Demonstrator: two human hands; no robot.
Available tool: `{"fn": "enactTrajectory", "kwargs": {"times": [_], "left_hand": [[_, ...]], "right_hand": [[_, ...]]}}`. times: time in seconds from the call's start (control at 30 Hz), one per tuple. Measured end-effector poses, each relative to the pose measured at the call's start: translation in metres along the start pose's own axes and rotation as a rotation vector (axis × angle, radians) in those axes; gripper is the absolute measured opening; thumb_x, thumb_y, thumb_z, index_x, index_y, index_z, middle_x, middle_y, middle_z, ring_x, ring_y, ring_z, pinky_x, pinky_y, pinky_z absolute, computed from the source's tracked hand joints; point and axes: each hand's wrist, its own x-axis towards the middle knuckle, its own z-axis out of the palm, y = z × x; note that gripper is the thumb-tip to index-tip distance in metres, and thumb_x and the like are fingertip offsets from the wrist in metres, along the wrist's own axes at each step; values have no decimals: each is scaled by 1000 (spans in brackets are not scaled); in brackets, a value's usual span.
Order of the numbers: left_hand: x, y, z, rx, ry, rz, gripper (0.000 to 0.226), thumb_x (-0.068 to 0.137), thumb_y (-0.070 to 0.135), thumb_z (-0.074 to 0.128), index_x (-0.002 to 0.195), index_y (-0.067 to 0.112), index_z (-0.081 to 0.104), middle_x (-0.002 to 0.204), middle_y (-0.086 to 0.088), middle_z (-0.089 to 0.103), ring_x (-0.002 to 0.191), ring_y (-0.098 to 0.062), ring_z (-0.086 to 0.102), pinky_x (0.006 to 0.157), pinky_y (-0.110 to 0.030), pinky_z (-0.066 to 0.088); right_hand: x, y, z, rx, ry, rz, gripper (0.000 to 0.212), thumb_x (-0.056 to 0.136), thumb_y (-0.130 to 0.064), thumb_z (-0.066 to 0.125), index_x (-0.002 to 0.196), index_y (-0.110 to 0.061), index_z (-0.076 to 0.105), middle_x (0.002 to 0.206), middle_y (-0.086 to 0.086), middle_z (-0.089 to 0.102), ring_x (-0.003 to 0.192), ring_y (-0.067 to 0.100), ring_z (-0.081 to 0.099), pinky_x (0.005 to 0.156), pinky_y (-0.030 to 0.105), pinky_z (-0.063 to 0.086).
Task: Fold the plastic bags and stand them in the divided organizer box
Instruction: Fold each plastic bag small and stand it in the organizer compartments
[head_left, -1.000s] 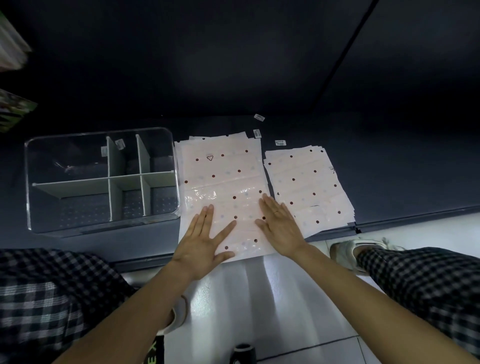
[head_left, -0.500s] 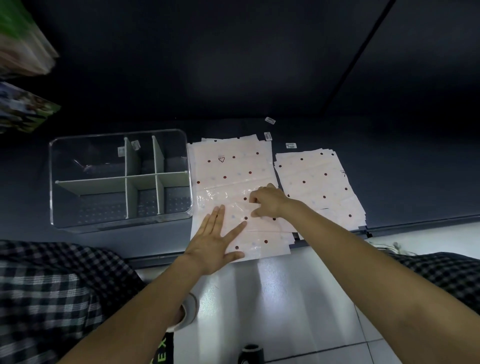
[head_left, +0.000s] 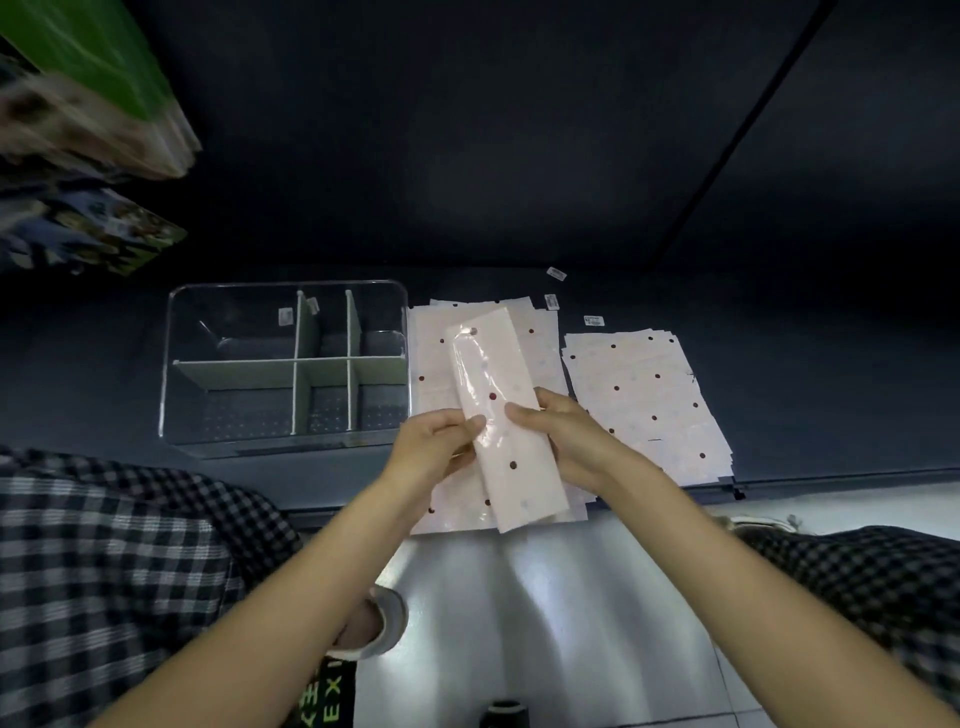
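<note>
Surface: I see a dark surface (head_left: 519, 208) carrying everything.
Organizer: a clear divided organizer box (head_left: 285, 364) stands left of the bags, its compartments holding no bags.
Stacks: a pile of dotted bags (head_left: 431, 364) lies just beside the box; a second pile (head_left: 649, 395) sits right of it.
Folded bag: a long narrow folded bag (head_left: 501, 415) is raised above the first pile.
Hands: my view shows the left hand (head_left: 436, 447) and right hand (head_left: 566, 436) each pinching a long edge of it.

Both hands, left hand (head_left: 436, 441) and right hand (head_left: 566, 441), grip a folded bag (head_left: 501, 415).
</note>
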Motion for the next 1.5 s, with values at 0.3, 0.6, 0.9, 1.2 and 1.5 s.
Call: {"fn": "enactTrajectory", "kwargs": {"times": [0.3,0.6,0.9,1.2,1.5], "left_hand": [[-18,50,-41,309,4,118,13,83,8,70,84,-5,67,82,-8,73,70,-15,68,61,-20,57],[-28,59,-41,203,-28,176,5,82,5,69,86,9,70,85,-18,71,69,-19,69,61,-25,58],[-29,69,-43,113,-82,222,36,89,-7,53,67,13,72,78,-6,71,73,-14,69,67,-23,57],[-24,57,-37,36,-47,-8,23,88,33,63,91,12,72,91,-6,73,77,-15,68,65,-23,53],[-31,67,-34,485,114,556,12,86,17,66,78,15,74,75,3,72,72,-11,65,70,-25,50]], "right_hand": [[-19,-14,34,-35,39,-112,22,84,-6,66,106,-6,65,90,4,73,82,13,68,76,22,53],[-37,-23,38,-124,223,-330,16,80,-2,70,68,-13,67,61,-2,68,58,8,62,57,16,50],[-49,-28,49,-123,232,-521,28,85,11,55,76,-10,72,68,-3,71,62,7,66,59,14,50],[-41,-24,54,-289,312,-601,41,82,12,56,70,-22,74,77,-4,73,76,13,68,69,19,54],[-31,-49,68,-719,211,-595,19,87,-21,64,98,-35,71,99,-23,68,99,-7,58,86,9,43]]}}
